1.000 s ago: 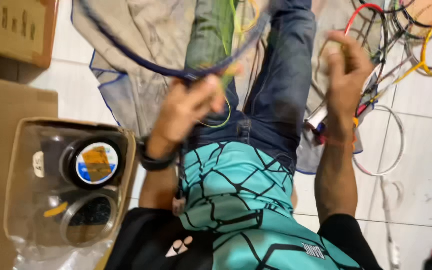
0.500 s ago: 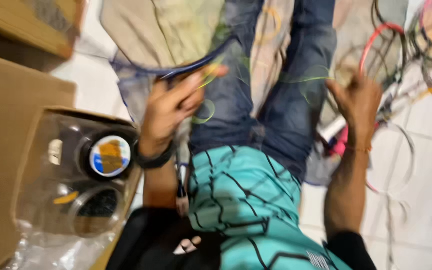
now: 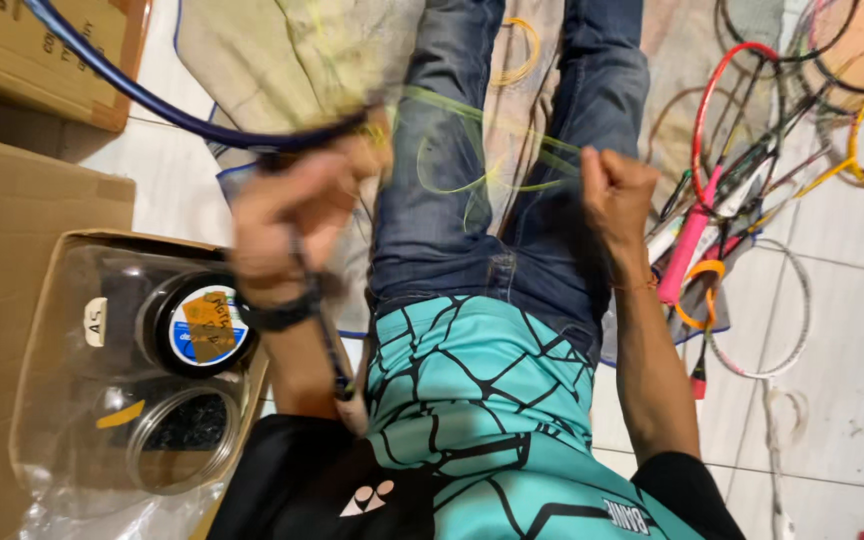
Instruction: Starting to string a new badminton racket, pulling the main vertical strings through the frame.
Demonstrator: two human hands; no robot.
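I sit on the floor with my legs in blue jeans [image 3: 452,200] stretched out ahead. My left hand [image 3: 297,215], with a black wristband, grips the rim of a dark blue racket [image 3: 182,115]. Its frame arcs up to the left, and its shaft [image 3: 337,370] runs back toward my teal shirt. My right hand [image 3: 617,190] is closed in a fist over my right thigh, shut on a thin yellow-green string [image 3: 482,185]. The string loops across my lap from the racket rim to that fist.
An open cardboard box [image 3: 52,260] at my left holds a black string reel [image 3: 192,325] and a clear reel [image 3: 177,440] under plastic wrap. Another carton [image 3: 42,60] sits behind it. A pile of rackets [image 3: 742,180] lies on the tiles at my right. A beige cloth [image 3: 282,60] lies under my legs.
My right hand has come in from the racket pile toward my thigh and closed into a fist on the string. The racket rim stays in my left hand, now tilted further left.
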